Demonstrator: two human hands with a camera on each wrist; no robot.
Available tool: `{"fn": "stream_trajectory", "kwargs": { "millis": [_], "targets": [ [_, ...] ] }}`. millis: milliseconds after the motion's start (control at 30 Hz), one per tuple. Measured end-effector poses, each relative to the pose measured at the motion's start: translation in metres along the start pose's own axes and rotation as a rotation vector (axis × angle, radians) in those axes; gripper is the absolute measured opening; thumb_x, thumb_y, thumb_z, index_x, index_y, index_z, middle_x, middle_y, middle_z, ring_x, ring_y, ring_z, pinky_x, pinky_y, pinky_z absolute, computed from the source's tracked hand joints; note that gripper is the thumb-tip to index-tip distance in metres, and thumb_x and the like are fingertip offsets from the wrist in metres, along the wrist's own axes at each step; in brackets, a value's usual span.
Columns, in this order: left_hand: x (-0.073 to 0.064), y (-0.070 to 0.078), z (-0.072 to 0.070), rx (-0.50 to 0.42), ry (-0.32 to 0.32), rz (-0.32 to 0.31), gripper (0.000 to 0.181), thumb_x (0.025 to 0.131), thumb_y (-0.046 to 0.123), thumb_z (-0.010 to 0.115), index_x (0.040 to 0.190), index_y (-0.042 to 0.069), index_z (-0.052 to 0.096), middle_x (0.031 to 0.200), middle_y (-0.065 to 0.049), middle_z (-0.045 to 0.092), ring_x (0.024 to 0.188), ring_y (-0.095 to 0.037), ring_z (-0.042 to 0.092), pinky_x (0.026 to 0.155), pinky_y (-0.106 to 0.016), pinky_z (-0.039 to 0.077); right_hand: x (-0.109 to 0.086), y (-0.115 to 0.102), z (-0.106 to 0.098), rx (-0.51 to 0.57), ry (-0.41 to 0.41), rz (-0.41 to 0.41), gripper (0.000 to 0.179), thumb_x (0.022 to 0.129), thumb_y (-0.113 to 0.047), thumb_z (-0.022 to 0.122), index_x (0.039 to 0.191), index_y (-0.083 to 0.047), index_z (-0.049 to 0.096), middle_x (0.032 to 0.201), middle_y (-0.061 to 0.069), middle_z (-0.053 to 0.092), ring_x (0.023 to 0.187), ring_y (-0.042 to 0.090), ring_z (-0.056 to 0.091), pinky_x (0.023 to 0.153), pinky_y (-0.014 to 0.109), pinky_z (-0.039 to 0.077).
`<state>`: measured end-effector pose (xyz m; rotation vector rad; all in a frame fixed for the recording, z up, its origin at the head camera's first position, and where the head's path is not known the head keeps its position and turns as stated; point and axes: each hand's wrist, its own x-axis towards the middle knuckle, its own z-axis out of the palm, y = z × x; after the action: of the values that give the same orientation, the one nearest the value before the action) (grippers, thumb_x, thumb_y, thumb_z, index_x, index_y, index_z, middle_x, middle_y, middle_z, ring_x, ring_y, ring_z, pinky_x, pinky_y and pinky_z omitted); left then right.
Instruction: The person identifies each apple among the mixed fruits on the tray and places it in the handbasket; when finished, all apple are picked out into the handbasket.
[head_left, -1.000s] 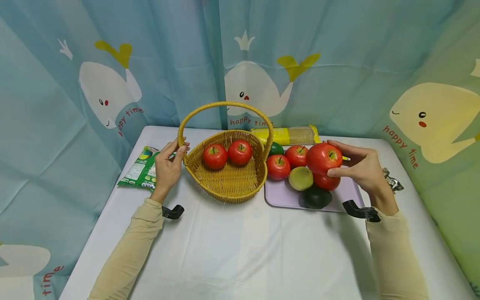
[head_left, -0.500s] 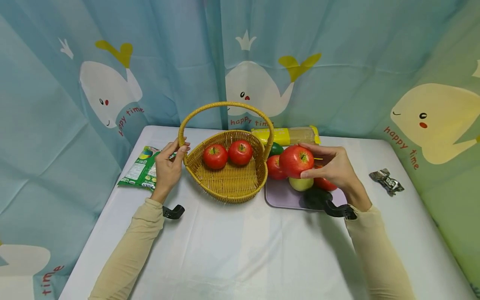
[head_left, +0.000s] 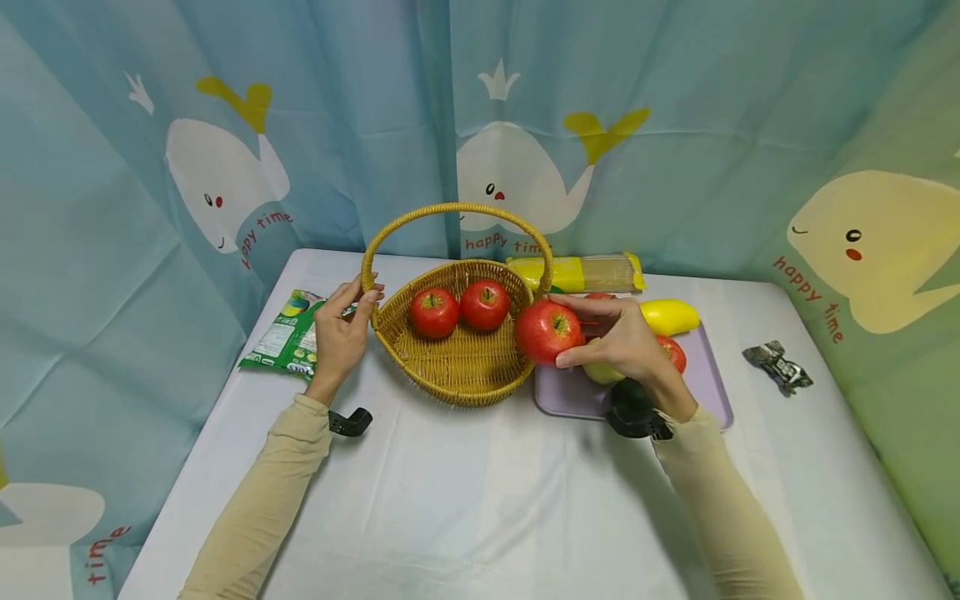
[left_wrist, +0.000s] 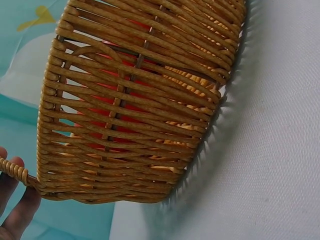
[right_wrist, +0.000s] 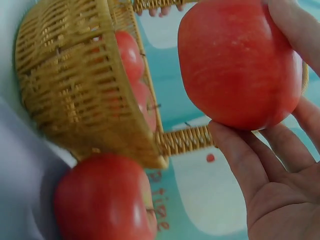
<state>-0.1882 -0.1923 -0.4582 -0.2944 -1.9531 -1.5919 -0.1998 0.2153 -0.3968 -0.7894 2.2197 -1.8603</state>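
Note:
A wicker basket [head_left: 442,383] with a tall arched handle stands at the middle back, two red apples [head_left: 485,305] inside it. My left hand [head_left: 342,333] grips the left foot of that handle; its fingertips show at the handle in the left wrist view. Between thumb and fingers my right hand [head_left: 618,342] holds another red apple [head_left: 548,332], raised at the basket's right rim. In the right wrist view the held apple [right_wrist: 240,65] hangs above rim height, and a further apple [right_wrist: 105,197] sits below, beside the basket wall.
Right of the basket a lilac tray [head_left: 708,375] carries apples, a yellow mango [head_left: 670,317] and other fruit, partly hidden by the right hand. A yellow noodle pack [head_left: 585,273] lies behind it. A green snack bag [head_left: 281,342] is at left, a dark wrapper [head_left: 778,365] at right.
My right hand has carried the apple leftward from over the tray to the basket's right rim. The left hand keeps its grip on the handle, and the basket stays in place.

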Motion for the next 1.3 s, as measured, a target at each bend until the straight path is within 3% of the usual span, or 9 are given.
{"fn": "stream_trajectory", "kwargs": {
  "millis": [333,633,900,1000,1133,1300],
  "targets": [
    [-0.001,0.001,-0.001,0.011,0.001,0.0,0.031,0.106,0.006,0.064,0.136,0.003,0.072,0.114,-0.022,0.075,0.103,-0.006,0.07,0.081,-0.014,0.059,0.012,-0.002,0.029,-0.009,-0.007,0.005,0.079,0.067,0.005,0.099,0.14,-0.002,0.069,0.136,0.001,0.074,0.112,0.015,0.076,0.096,0.034,0.062],
    [0.0,0.001,0.002,0.039,0.022,-0.003,0.03,0.104,-0.004,0.062,0.133,-0.009,0.069,0.113,-0.032,0.071,0.1,-0.008,0.07,0.08,-0.011,0.058,0.029,-0.012,0.053,-0.008,-0.031,0.054,0.077,0.071,-0.009,0.101,0.141,-0.013,0.07,0.141,0.007,0.071,0.117,0.022,0.074,0.099,0.038,0.062],
    [0.001,0.001,-0.001,0.024,0.002,-0.003,0.03,0.106,0.005,0.064,0.134,-0.003,0.071,0.113,-0.023,0.075,0.102,-0.005,0.07,0.082,-0.015,0.06,0.045,-0.006,0.069,-0.03,-0.061,0.023,0.076,0.07,-0.006,0.1,0.14,-0.014,0.071,0.138,0.007,0.073,0.114,0.019,0.075,0.1,0.035,0.061],
    [0.001,0.0,-0.002,0.012,-0.001,-0.001,0.03,0.106,0.007,0.065,0.135,0.0,0.072,0.114,-0.021,0.075,0.102,-0.006,0.071,0.079,-0.015,0.06,0.051,-0.004,0.074,-0.005,-0.093,0.027,0.077,0.071,-0.004,0.099,0.141,-0.012,0.07,0.139,0.01,0.072,0.118,0.022,0.073,0.103,0.039,0.06],
    [0.001,0.001,-0.002,0.013,0.006,-0.005,0.03,0.106,0.008,0.066,0.135,0.003,0.073,0.113,-0.02,0.076,0.1,-0.006,0.071,0.075,-0.014,0.059,0.059,-0.004,0.079,0.002,-0.131,0.055,0.078,0.07,-0.004,0.099,0.142,-0.012,0.069,0.141,0.01,0.069,0.124,0.026,0.07,0.106,0.044,0.058],
    [0.002,0.001,0.0,0.013,0.008,0.001,0.029,0.105,0.005,0.066,0.133,0.001,0.073,0.112,-0.022,0.076,0.099,-0.006,0.07,0.076,-0.015,0.059,0.066,-0.003,0.084,-0.044,-0.157,0.118,0.076,0.07,-0.011,0.101,0.14,-0.016,0.071,0.14,0.006,0.069,0.124,0.025,0.069,0.103,0.04,0.06]
  ]
}}
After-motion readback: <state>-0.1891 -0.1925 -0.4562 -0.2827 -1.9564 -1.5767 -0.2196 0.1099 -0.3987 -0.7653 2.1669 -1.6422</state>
